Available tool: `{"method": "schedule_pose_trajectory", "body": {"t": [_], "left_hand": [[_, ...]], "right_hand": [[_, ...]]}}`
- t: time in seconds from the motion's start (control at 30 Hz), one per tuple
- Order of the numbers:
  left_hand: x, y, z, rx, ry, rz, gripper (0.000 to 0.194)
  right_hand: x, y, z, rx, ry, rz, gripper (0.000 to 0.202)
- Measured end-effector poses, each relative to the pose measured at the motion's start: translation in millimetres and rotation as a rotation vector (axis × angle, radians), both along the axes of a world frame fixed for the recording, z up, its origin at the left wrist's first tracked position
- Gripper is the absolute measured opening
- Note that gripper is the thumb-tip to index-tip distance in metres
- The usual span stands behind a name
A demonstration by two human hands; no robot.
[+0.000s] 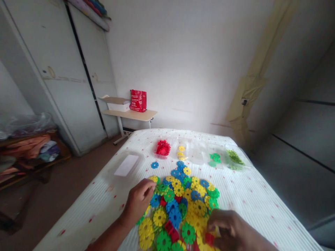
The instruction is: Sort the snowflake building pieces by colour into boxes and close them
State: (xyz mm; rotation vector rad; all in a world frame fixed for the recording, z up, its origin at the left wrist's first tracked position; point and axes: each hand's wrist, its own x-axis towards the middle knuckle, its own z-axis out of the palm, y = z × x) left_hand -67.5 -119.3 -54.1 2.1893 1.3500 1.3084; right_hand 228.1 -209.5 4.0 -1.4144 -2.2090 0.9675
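A heap of notched plastic discs (178, 190) in yellow, green and blue, with some red blocks (171, 230) among them, lies at the near middle of the table. At the heap's left edge is my left hand (138, 198), its thumb and fingers pinched together beside a yellow disc (154, 179); whatever is between the fingertips is hidden. My right hand (227, 226) is low over the heap's near right side, its fingers curled around a red block (209, 238). Blur softens this hand's outline.
Along the far side are clear containers with red pieces (162, 149), yellow discs (181, 153), green pieces (215, 158) and light green pieces (235, 157). A clear tray with a white card (127, 165) is at left. One blue disc (155, 165) lies apart on the tablecloth (104, 205).
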Motion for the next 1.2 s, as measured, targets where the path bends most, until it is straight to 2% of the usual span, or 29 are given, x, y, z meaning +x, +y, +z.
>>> {"method": "schedule_pose_trajectory", "body": {"t": [0.07,0.17,0.27,0.4,0.47,0.53,0.63,0.77,0.87,1.03,1.1,1.2], "left_hand": [[-2.3,-7.6,-2.0,0.007,-0.006,0.000,0.015],[-3.2,-12.3,-2.7,0.019,-0.030,0.019,0.016],[-1.2,-17.7,-6.1,0.013,-0.031,0.004,0.016],[5.0,-36.1,-7.4,-0.024,0.032,-0.123,0.016],[9.2,-47.9,-3.0,-0.040,0.092,-0.236,0.014],[13.9,-58.3,3.1,-0.045,0.176,-0.326,0.018],[20.9,-68.3,8.7,-0.021,0.315,-0.387,0.028],[28.6,-72.8,5.2,-0.006,0.429,-0.387,0.023],[31.9,-72.7,0.0,-0.030,0.475,-0.375,0.017],[34.7,-70.5,-1.9,-0.094,0.490,-0.360,0.009],[35.3,-70.3,-0.4,-0.132,0.497,-0.357,0.009],[35.5,-71.4,1.9,-0.159,0.518,-0.354,0.010]], "right_hand": [[-5.4,-8.0,-7.2,0.058,-0.081,0.026,0.018],[-11.8,-10.9,-28.9,0.145,-0.162,0.065,0.013],[-13.5,-8.1,-45.3,0.203,-0.126,0.046,0.013],[-11.6,-3.9,-43.4,0.207,-0.056,-0.093,0.012],[-12.5,-2.5,-37.0,0.200,-0.040,-0.163,0.010],[-15.9,-2.2,-30.8,0.191,-0.024,-0.168,0.008],[-24.7,-3.9,-23.1,0.162,-0.019,-0.074,0.009],[-37.6,-9.4,-19.0,0.130,-0.072,0.143,0.015],[-44.5,-13.5,-30.8,0.207,-0.192,0.219,0.015],[-50.4,-16.6,-64.3,0.422,-0.400,0.127,0.015],[-51.6,-16.9,-70.1,0.493,-0.426,0.120,0.018],[-52.9,-18.0,-69.8,0.578,-0.415,0.153,0.021]]}}
